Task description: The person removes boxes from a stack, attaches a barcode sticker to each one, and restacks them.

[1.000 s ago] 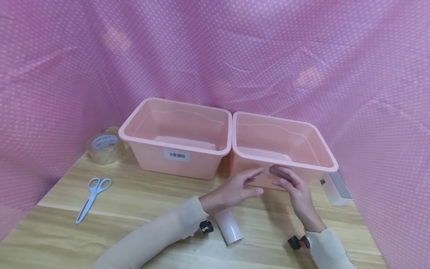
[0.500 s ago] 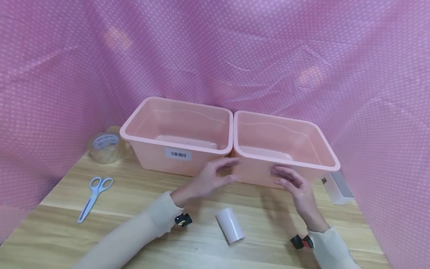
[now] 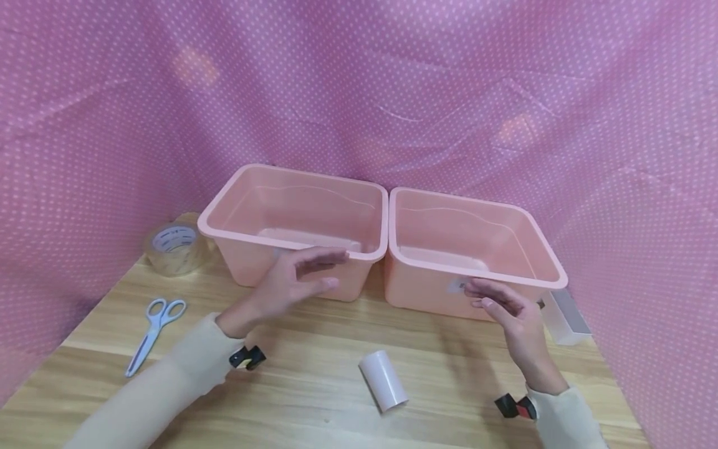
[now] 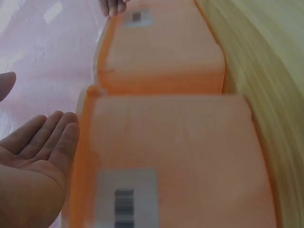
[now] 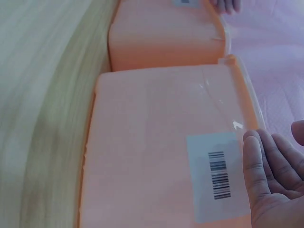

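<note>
Two pink plastic bins stand side by side on the wooden table, the left bin (image 3: pixel 241 265) and the right bin (image 3: pixel 417 280). In the head view my left hand (image 3: pixel 286 284) hovers in front of the left bin, fingers extended and nothing held. The left wrist view has those fingers beside the bin's rim, near a barcode label (image 4: pixel 125 209). My right hand (image 3: pixel 518 321) is before the right bin, empty too, its fingers extended. In the right wrist view its fingertips lie right at the rim, alongside another barcode label (image 5: pixel 219 175).
A pale pink cylinder (image 3: pixel 384 380) lies on its side at the front middle of the table. Light blue scissors (image 3: pixel 153 333) and a clear tape roll (image 3: pixel 176 252) are on the left. A white box (image 3: pixel 565 318) sits right of the bins, with pink dotted cloth (image 3: pixel 359 87) hanging behind.
My left hand has travelled left, from in front of the right bin to in front of the left one. My right hand has shifted slightly right. The bins stay about where they were.
</note>
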Tool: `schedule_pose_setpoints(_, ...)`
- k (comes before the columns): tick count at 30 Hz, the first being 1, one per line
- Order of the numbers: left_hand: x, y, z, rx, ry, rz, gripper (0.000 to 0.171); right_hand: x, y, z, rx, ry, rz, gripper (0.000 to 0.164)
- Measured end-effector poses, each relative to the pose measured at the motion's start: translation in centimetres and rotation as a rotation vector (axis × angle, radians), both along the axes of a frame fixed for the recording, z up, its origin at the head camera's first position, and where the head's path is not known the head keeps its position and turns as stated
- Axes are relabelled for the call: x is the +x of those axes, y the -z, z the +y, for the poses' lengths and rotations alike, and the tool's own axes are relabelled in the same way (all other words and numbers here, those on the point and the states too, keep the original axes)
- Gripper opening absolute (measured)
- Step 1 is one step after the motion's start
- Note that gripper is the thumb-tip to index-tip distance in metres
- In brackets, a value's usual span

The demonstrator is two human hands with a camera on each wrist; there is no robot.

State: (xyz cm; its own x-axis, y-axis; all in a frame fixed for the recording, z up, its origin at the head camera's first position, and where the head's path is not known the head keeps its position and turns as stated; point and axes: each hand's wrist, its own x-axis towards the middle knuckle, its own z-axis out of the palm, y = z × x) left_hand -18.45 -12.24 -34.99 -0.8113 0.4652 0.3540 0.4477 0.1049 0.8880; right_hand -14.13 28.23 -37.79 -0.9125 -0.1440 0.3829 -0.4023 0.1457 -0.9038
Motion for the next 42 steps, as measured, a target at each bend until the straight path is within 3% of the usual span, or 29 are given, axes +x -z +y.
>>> schedule_pose_setpoints(7,-0.3,-0.8,-2.2,-0.028,-0.067,0.035,0.05,0.2,-0.9,0.6,-0.011,0.007,0.047,0.03)
schedule_pose_setpoints(14,-0.7,-1.1,-3.9,-0.075,-0.162,0.07,0.057,0.5,-2.4,1.2,0.023,0.084,0.006,0.031)
schedule_pose_setpoints(23,-1.4,-2.4,-7.3,-0.283,-0.375,0.152,0.06,0.0,-3.9,2.9,-0.04,0.085,0.078,0.03)
schedule_pose_setpoints(26,-1.9,-3.0,-8.5,-0.268,-0.414,0.186,0.061,-0.3,-4.4,3.8,-0.071,0.118,0.085,0.03)
schedule_pose_setpoints(30,-2.7,-3.3,-10.0,-0.182,-0.432,0.301,0.065,-0.9,-5.3,5.3,-0.112,0.177,0.084,0.029)
schedule_pose_setpoints(32,-3.2,-3.4,-10.9,-0.184,-0.459,0.327,0.067,-1.2,-5.7,6.1,-0.121,0.211,0.077,0.029)
schedule_pose_setpoints(35,-3.7,-3.4,-12.3,-0.217,-0.491,0.272,0.07,-1.6,-6.0,7.2,-0.128,0.257,0.056,0.029)
schedule_pose_setpoints(38,-4.1,-3.4,-13.6,-0.276,-0.518,0.154,0.073,-2.0,-6.0,8.2,-0.105,0.329,0.015,0.03)
schedule_pose_setpoints(42,-4.7,-3.1,-15.2,-0.314,-0.547,0.073,0.076,-2.7,-5.7,9.7,-0.011,0.439,-0.061,0.034)
